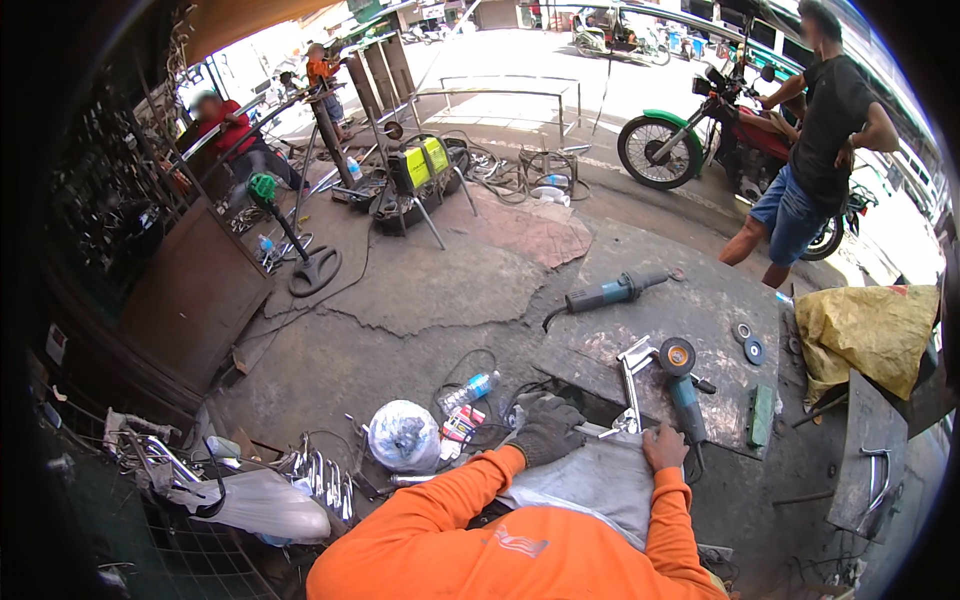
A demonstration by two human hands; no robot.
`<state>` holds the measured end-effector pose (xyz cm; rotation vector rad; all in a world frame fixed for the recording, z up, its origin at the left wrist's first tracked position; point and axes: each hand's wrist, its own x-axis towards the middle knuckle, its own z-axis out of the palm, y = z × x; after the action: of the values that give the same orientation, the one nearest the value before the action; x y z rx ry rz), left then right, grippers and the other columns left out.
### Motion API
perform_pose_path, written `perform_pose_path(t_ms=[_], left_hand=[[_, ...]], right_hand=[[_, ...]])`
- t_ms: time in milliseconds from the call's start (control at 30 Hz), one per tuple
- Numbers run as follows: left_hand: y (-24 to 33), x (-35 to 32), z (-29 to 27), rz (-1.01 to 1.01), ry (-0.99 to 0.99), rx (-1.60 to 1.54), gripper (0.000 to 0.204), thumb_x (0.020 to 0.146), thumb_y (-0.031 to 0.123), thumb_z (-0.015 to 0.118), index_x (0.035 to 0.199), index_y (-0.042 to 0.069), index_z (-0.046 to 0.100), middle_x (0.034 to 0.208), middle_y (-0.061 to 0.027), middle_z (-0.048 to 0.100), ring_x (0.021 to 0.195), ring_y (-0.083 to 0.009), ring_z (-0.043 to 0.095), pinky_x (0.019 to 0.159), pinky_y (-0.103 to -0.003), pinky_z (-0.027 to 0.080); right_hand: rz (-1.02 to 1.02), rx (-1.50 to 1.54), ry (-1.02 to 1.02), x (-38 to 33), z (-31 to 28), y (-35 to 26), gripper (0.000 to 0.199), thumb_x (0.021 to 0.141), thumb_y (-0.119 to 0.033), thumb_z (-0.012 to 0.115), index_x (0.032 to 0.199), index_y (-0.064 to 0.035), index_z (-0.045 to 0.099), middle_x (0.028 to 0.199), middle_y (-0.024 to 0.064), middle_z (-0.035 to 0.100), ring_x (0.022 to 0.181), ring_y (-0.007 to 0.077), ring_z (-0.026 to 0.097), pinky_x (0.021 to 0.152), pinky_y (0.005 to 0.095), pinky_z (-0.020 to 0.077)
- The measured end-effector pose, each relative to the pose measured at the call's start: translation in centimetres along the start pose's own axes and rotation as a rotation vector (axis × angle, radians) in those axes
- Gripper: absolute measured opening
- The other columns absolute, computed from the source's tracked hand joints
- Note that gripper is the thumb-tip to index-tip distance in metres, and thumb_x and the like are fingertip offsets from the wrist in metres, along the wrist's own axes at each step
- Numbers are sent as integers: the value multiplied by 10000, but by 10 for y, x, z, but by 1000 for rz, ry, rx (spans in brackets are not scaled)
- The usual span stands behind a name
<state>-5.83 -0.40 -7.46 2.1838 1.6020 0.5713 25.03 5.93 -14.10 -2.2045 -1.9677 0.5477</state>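
My left hand (548,430), in a dark work glove, is closed around the left end of a short metal bar (597,431). My bare right hand (664,447) rests with curled fingers at the edge of a grey cloth (590,487) across my lap; what they grip, if anything, is hidden. Between and beyond the hands, a shiny bent metal piece (630,385) lies on a metal plate (580,350). Just right of it an angle grinder (685,400) lies with its disc up, close to my right hand. Farther off lies a blue straight grinder (610,292).
A green block (760,415) and loose discs (752,350) lie at right, by a yellow sack (865,335). At left are a plastic bottle (470,390), a plastic-wrapped bundle (404,437) and bent chrome tubes (322,480). A bystander (825,130) stands by a motorcycle (690,140).
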Motion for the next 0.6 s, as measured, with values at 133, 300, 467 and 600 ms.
perform_pose_path(t_ms=[133, 300, 467, 600], left_hand=[[-3, 0, 2, 6, 8, 4, 418, 902, 406, 791, 1196, 110, 776, 1252, -78, 707, 1267, -309, 568, 1140, -479, 393], [-4, 2, 4, 35, 12, 6, 414, 891, 407, 802, 1185, 117, 784, 1236, -74, 715, 1264, -300, 572, 1148, -489, 385], [-4, 0, 2, 33, 35, 29, 403, 882, 401, 775, 1160, 111, 804, 1225, -81, 731, 1269, -299, 598, 1148, -489, 413], [-4, -3, 8, 50, 73, -7, 407, 882, 392, 808, 1171, 106, 788, 1198, -82, 720, 1219, -316, 592, 1115, -514, 412]], right_hand=[[6, -14, -9, 0, -1, -2, 440, 953, -471, 646, 1146, -87, 742, 1219, 181, 772, 1262, 435, 643, 1065, 683, 463], [-5, -45, 4, -2, -3, -3, 436, 965, -473, 640, 1157, -94, 739, 1237, 165, 772, 1255, 428, 648, 1054, 669, 473], [-33, -76, 13, 0, -5, -2, 483, 986, -514, 623, 1207, -97, 726, 1161, 187, 795, 1173, 458, 701, 1006, 649, 514], [-10, -76, -45, 2, -6, -2, 491, 991, -511, 642, 1219, -86, 739, 1260, 167, 773, 1255, 428, 654, 1040, 641, 490]])
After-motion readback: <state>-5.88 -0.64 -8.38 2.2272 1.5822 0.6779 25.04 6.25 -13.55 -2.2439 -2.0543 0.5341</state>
